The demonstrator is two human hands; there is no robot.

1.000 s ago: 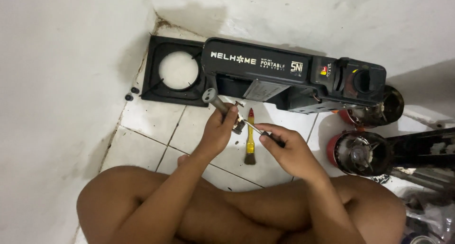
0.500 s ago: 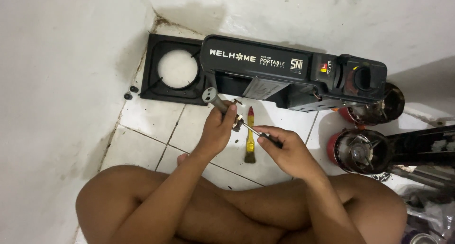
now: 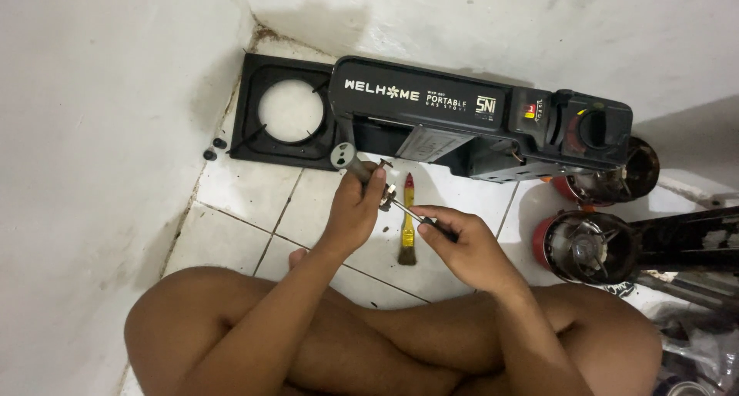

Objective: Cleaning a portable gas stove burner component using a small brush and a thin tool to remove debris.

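My left hand (image 3: pixel 356 210) grips a small metal tube part (image 3: pixel 346 159) with a round end, held over the white tile floor (image 3: pixel 239 192). My right hand (image 3: pixel 462 246) holds a thin screwdriver (image 3: pixel 408 213) whose tip meets a fitting on that part. A small yellow and red paintbrush (image 3: pixel 406 223) lies on the tiles between my hands. Just beyond them a black portable gas stove body (image 3: pixel 477 126) stands on its side against the wall.
A black square pan-support frame (image 3: pixel 289 111) with a round opening lies in the corner, two small black knobs (image 3: pixel 214 150) beside it. Two red round burner parts (image 3: pixel 585 246) and dark metal pieces sit at right. My crossed bare legs (image 3: pixel 323 334) fill the foreground.
Both hands stay on the metal part and screwdriver with only slight shifts. The view has moved a little.
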